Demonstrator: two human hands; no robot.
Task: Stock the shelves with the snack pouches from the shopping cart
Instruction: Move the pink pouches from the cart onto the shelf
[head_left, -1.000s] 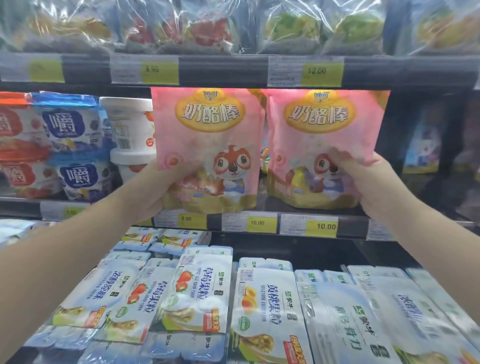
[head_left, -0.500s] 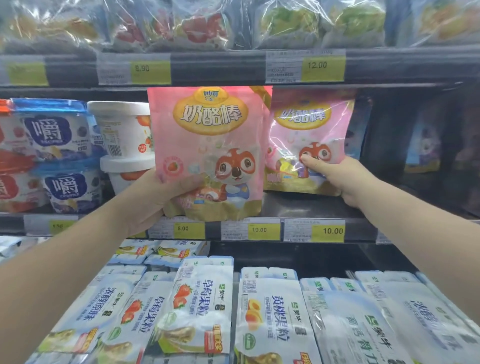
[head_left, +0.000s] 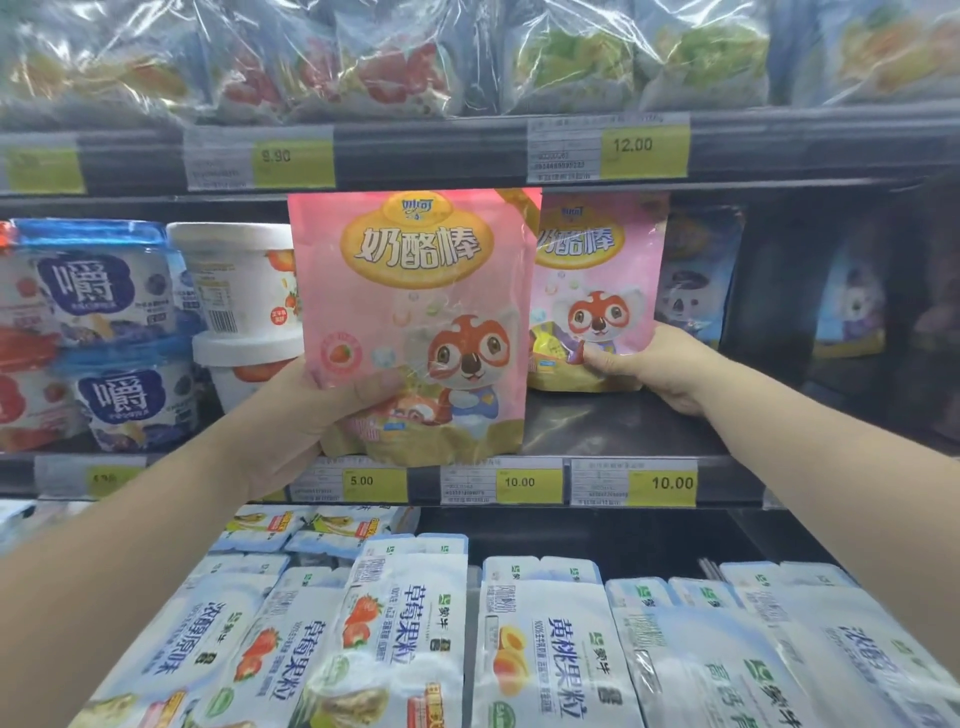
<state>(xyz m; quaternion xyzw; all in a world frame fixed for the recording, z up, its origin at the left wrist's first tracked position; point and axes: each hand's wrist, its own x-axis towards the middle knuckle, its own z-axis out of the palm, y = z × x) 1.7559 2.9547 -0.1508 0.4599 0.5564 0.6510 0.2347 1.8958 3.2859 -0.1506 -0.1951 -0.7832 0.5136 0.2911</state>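
Two pink snack pouches with a cartoon koala are in view. My left hand (head_left: 306, 415) grips the nearer pink pouch (head_left: 415, 291) by its lower left corner, upright in front of the middle shelf edge (head_left: 727, 480). My right hand (head_left: 660, 364) pinches the lower right corner of the second pink pouch (head_left: 597, 270), which stands deeper on the middle shelf, partly hidden behind the first. The shopping cart is out of view.
Yogurt tubs (head_left: 239, 291) and blue-lidded cups (head_left: 98, 291) stand left of the pouches. Blue koala pouches (head_left: 696, 280) stand at the right, deep on the shelf. Plastic-wrapped packs (head_left: 415, 62) fill the top shelf. White yogurt bags (head_left: 545, 649) lie below.
My right hand has pushed its pouch further back onto the middle shelf. The left hand's pouch has stayed roughly in place in front of the shelf.
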